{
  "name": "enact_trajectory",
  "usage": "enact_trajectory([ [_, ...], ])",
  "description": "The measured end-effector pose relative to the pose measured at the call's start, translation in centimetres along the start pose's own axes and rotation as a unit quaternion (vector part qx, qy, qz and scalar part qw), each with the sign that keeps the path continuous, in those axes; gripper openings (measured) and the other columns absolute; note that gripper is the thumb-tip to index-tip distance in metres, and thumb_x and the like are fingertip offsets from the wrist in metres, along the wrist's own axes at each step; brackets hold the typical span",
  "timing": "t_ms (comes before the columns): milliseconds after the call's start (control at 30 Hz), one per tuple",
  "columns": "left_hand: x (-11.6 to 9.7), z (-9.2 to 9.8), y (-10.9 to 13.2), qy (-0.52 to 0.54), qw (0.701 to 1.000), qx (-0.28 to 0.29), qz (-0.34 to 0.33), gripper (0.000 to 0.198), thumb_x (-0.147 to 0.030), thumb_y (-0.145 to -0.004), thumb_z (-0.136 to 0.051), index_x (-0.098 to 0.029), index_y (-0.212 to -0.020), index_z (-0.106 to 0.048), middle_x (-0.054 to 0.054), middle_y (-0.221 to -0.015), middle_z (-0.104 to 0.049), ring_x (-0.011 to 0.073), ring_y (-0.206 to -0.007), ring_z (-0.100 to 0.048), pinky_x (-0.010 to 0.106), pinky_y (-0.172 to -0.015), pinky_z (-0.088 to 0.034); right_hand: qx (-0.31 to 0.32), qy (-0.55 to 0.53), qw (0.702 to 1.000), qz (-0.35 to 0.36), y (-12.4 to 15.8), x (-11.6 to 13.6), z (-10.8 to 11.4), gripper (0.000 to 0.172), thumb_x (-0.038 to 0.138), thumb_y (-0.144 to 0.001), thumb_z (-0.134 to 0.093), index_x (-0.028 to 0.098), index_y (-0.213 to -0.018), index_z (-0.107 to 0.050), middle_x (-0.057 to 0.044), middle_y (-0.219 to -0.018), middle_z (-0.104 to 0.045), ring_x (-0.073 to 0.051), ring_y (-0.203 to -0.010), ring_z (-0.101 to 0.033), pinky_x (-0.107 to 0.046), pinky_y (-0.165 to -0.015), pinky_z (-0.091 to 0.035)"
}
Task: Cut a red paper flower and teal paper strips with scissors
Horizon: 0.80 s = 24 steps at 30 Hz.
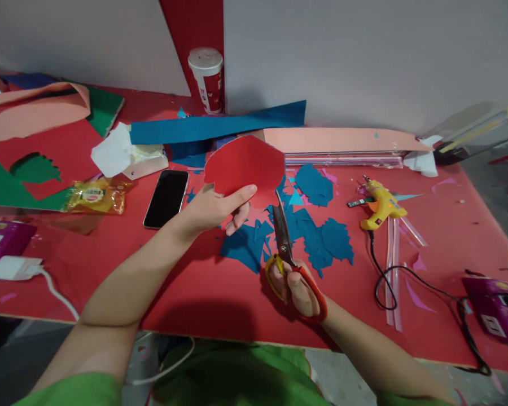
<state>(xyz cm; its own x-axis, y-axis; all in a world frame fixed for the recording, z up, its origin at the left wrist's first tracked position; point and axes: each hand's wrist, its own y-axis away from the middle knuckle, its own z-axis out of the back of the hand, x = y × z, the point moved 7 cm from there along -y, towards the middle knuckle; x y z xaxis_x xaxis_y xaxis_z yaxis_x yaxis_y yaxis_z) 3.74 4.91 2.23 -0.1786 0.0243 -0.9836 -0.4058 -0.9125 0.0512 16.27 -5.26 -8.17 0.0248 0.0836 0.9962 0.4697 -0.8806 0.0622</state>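
Observation:
A piece of red paper (pixel 248 163) with a partly jagged edge is pinched in my left hand (pixel 226 208), thumb on top, held above the table. My right hand (pixel 300 287) has its fingers through the handles of the scissors (pixel 283 237), one yellow and one red-orange. The blades look nearly closed and point up at the lower right edge of the red paper. Whether they touch the paper, I cannot tell. Beneath both hands lie blue paper scraps (pixel 248 245) and jagged blue cut-outs (pixel 336 239).
A black-screened phone (pixel 166 199) lies left of the paper. On the right sit a yellow glue gun (pixel 381 206) with its cord and clear glue sticks (pixel 393 276). A lidded cup (pixel 207 82), a blue strip (pixel 220 128) and a peach strip (pixel 342 140) are along the back.

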Motion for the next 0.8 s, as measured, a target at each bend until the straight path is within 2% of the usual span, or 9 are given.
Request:
enact_trajectory([
  [200, -0.31, 0.02, 0.02, -0.01, 1.0, -0.007, -0.002, 0.052, -0.032, -0.084, -0.043, -0.016, -0.035, -0.043, -0.004, -0.029, -0.04, 0.0046, -0.027, -0.038, 0.019, -0.04, -0.037, -0.018, -0.041, 0.999, 0.018, -0.08, 0.31, 0.13, 0.048, 0.063, -0.081, -0.033, 0.021, -0.056, -0.034, 0.004, -0.043, -0.031, -0.01, -0.038, -0.03, -0.027, -0.039, -0.022],
  [400, -0.06, 0.11, 0.09, -0.041, 0.999, -0.013, 0.023, 0.052, -0.034, -0.085, -0.04, -0.016, -0.036, -0.044, -0.004, -0.028, -0.04, 0.005, -0.029, -0.04, 0.018, -0.042, -0.039, -0.01, -0.051, 0.999, 0.002, -0.22, 0.58, -0.03, 0.05, 0.065, -0.079, -0.034, 0.021, -0.056, -0.034, 0.005, -0.043, -0.031, -0.009, -0.038, -0.029, -0.026, -0.038, -0.02],
  [800, 0.08, 0.04, 0.12, -0.044, 0.999, -0.016, 0.022, 0.053, -0.035, -0.085, -0.04, -0.016, -0.036, -0.045, -0.004, -0.029, -0.041, 0.0042, -0.029, -0.04, 0.017, -0.043, -0.038, -0.02, -0.068, 0.997, 0.005, -0.33, 0.63, -0.03, 0.052, 0.068, -0.075, -0.037, 0.02, -0.055, -0.034, 0.006, -0.038, -0.03, -0.008, -0.034, -0.028, -0.025, -0.035, -0.018],
])
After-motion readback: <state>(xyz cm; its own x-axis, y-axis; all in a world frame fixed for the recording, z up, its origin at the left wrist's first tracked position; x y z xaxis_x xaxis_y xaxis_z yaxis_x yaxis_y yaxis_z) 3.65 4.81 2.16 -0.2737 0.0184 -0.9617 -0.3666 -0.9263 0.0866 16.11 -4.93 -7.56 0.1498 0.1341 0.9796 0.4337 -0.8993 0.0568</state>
